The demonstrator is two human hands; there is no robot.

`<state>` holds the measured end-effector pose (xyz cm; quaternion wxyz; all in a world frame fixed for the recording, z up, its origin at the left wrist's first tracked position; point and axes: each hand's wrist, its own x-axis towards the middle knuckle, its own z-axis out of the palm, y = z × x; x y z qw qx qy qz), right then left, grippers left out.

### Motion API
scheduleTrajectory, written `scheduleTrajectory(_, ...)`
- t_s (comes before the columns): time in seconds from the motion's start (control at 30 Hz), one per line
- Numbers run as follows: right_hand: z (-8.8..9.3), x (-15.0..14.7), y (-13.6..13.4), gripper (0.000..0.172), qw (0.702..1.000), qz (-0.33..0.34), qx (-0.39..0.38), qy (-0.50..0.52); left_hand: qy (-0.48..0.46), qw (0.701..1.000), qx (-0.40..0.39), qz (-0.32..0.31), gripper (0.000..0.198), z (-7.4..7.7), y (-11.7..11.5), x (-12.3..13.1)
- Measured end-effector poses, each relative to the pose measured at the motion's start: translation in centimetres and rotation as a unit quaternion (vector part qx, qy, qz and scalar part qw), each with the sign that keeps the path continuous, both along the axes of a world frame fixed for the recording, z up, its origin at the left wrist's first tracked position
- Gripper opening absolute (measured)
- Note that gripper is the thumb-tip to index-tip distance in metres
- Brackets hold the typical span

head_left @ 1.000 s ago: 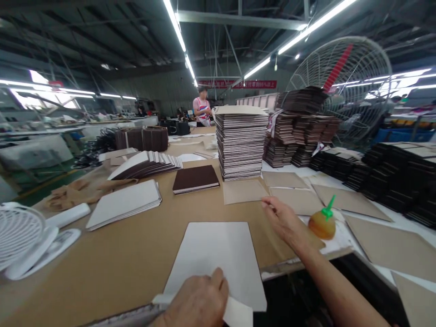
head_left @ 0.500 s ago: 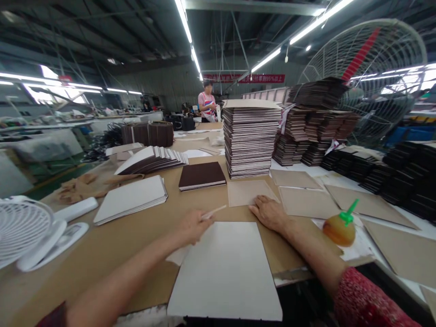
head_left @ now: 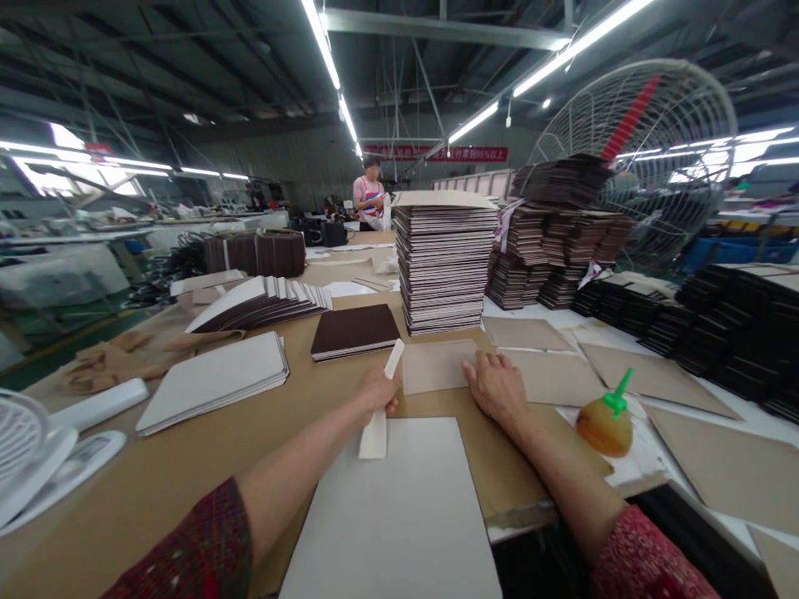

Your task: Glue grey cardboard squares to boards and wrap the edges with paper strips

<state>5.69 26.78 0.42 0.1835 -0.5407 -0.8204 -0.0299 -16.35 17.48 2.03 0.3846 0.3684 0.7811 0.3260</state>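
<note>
My left hand (head_left: 378,389) is closed around a flat whitish strip (head_left: 373,439), which sticks out above and below the fist. Its broad lower end is over the far edge of a large white panel (head_left: 399,507) in front of me. To the right, my right hand (head_left: 499,384) rests palm down with its fingers extended, at the right side of a thin beige sheet (head_left: 434,366). Just beyond my left hand lies a dark brown panel stack (head_left: 355,329) with pale edges.
A tall pile of panels (head_left: 444,262) stands behind the beige sheet. White panels (head_left: 215,378) lie left, near a white fan (head_left: 22,449). A round bottle of amber liquid with a green nozzle (head_left: 605,426) sits right. Another person (head_left: 368,195) stands far back.
My left hand has turned the strip more upright, its lower end now over the panel. My right hand stays beside the beige sheet. The whole view has shifted slightly.
</note>
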Motion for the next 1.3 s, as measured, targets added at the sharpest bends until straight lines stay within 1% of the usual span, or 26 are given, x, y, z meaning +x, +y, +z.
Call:
scheduleTrajectory(0.13,-0.3,0.2,1.1,0.047,0.999,-0.031,-0.022,0.016,-0.008,1.000,0.007,0.007,0.029,0.1,0.5,0.6)
scheduleTrajectory(0.27,-0.7,-0.1,1.6,0.042,0.996,-0.051,-0.040,0.059,-0.026,0.999,0.022,0.023,0.029,-0.2,0.8,0.7)
scheduleTrajectory(0.4,-0.6,0.0,2.5,0.040,0.986,-0.070,-0.068,0.137,-0.048,0.997,0.051,0.042,0.028,-0.9,0.9,0.2)
scheduleTrajectory(0.5,-0.1,0.6,3.7,0.037,0.968,-0.071,-0.100,0.219,-0.065,0.994,0.067,0.055,0.027,-1.5,0.8,-0.3)
scheduleTrajectory(0.57,0.2,1.1,4.6,0.034,0.948,-0.066,-0.120,0.287,-0.075,0.993,0.073,0.060,0.026,-1.8,0.7,-0.6)
scheduleTrajectory(0.63,0.5,1.4,5.3,0.033,0.921,-0.059,-0.136,0.361,-0.083,0.992,0.076,0.062,0.025,-2.0,0.7,-0.8)
scheduleTrajectory(0.77,1.4,1.1,6.0,0.030,0.851,-0.038,-0.185,0.490,-0.091,0.991,0.079,0.065,0.025,-2.1,0.6,-0.9)
scheduleTrajectory(0.83,2.1,0.7,6.0,0.030,0.818,-0.027,-0.210,0.535,-0.093,0.990,0.081,0.065,0.025,-2.1,0.6,-0.8)
scheduleTrajectory(0.9,2.8,0.5,5.8,0.029,0.792,-0.015,-0.230,0.566,-0.092,0.990,0.082,0.064,0.025,-2.1,0.5,-0.8)
scheduleTrajectory(1.0,3.6,0.5,5.4,0.029,0.769,-0.006,-0.249,0.589,-0.084,0.992,0.078,0.059,0.025,-2.0,0.5,-0.8)
scheduleTrajectory(1.1,4.0,0.5,4.9,0.029,0.759,-0.007,-0.256,0.599,-0.052,0.994,0.078,0.053,0.025,-1.8,0.3,-0.7)
scheduleTrajectory(1.17,4.0,0.3,4.6,0.028,0.758,-0.011,-0.252,0.601,-0.010,0.995,0.088,0.051,0.025,-1.3,0.0,-0.3)
scheduleTrajectory(1.23,4.1,-0.3,4.0,0.027,0.763,-0.014,-0.237,0.601,0.042,0.992,0.116,0.040,0.024,-0.4,-0.4,0.6)
scheduleTrajectory(1.3,4.4,-1.1,3.1,0.026,0.773,-0.011,-0.208,0.599,0.092,0.982,0.164,0.011,0.026,0.8,-0.8,1.9)
